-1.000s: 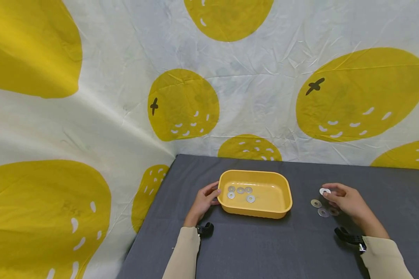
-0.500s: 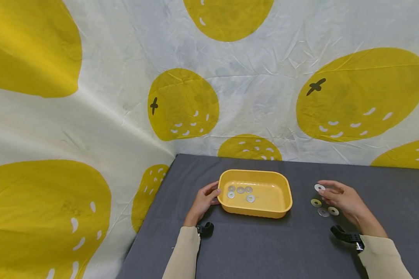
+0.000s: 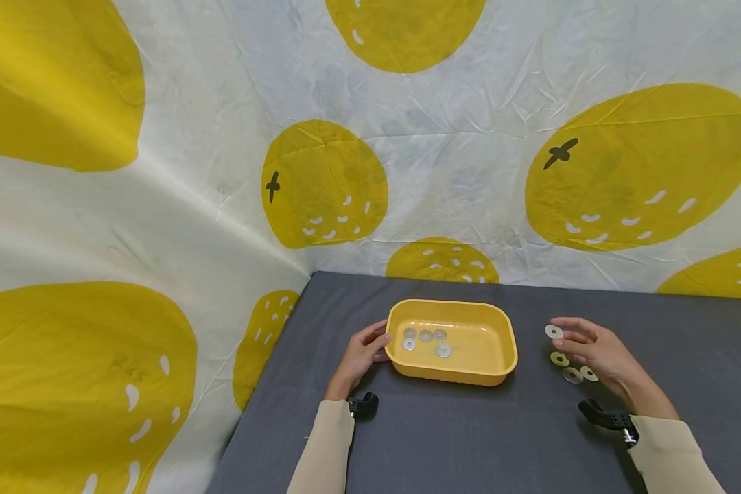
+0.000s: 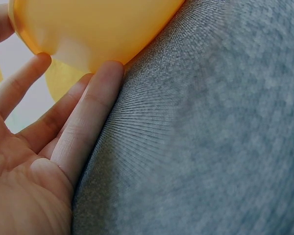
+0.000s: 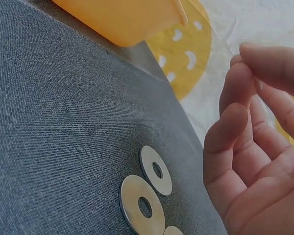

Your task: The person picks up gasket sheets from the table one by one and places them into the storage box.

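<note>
Head view: left hand [image 3: 359, 357] rests straight-fingered against the left end of the shallow yellow plastic tray [image 3: 506, 346] on the grey cloth table [image 3: 457, 432], five washers inside; right hand [image 3: 595, 350] pinches a flat round metal washer [image 3: 554, 331] at its fingertips, raised above three loose washers [image 3: 571, 374]. Left wrist view: fingers [image 4: 88, 122] touch the tray wall. Right wrist view: fingers curled, pinched washer hidden, loose washers below.

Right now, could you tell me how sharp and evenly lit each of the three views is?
Head view: evenly lit, sharp, backdrop bowed by the wide lens. Left wrist view: the yellow plastic tray and left hand are soft; the grey cloth is crisper. Right wrist view: flat metal washers sharp, right hand blurred.
</note>
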### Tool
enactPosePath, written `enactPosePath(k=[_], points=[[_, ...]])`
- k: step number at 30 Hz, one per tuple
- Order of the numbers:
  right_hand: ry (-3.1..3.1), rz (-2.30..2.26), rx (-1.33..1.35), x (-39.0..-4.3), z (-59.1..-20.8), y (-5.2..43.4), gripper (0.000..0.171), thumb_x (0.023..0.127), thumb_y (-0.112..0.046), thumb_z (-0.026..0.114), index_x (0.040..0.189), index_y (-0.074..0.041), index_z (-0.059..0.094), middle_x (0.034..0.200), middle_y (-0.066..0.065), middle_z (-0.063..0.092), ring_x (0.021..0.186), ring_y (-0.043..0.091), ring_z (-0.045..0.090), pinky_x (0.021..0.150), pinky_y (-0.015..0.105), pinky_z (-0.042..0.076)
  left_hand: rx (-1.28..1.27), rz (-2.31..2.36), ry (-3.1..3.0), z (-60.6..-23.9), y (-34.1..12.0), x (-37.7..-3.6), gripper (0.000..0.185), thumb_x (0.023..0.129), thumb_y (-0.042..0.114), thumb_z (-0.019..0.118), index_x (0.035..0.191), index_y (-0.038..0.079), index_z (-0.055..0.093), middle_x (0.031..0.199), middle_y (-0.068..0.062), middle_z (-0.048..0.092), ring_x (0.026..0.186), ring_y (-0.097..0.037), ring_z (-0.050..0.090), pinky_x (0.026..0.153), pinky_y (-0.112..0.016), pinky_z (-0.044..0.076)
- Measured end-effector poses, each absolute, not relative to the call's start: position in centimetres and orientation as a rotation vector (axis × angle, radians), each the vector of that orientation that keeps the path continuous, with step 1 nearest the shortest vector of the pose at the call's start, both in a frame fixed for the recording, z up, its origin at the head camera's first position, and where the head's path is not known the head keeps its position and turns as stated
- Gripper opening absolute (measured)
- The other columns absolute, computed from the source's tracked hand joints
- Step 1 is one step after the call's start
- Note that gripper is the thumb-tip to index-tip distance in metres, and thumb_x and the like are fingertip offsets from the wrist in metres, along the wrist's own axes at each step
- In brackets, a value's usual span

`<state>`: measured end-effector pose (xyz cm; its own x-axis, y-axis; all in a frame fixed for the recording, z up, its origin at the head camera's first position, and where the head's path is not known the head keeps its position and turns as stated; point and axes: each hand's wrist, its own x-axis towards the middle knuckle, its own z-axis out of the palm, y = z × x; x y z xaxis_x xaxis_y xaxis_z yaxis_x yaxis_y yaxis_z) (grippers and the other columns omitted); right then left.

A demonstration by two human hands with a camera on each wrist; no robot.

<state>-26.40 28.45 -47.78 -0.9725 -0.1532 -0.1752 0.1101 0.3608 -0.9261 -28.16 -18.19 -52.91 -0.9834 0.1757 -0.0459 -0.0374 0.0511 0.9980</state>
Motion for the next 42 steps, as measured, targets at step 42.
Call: enactPosePath(k=[42], points=[[2.363, -1.731, -0.302, -25.5, -46.8, 22.5, 0.047, 0.096, -0.016, 0.074, 0.133, 0.002, 0.052, 0.097, 0.002, 0.072, 0.086, 0.014, 0.067, 0.080, 0.027, 0.059, 0.174, 2.055, 2.189, -53.6, -18.3, -28.2, 0.048, 0.102, 0.031, 0.066, 0.148, 0.021, 0.057, 0.135, -0.017, 0.064, 0.109, -0.023, 0.071, 0.087, -0.038, 0.064]])
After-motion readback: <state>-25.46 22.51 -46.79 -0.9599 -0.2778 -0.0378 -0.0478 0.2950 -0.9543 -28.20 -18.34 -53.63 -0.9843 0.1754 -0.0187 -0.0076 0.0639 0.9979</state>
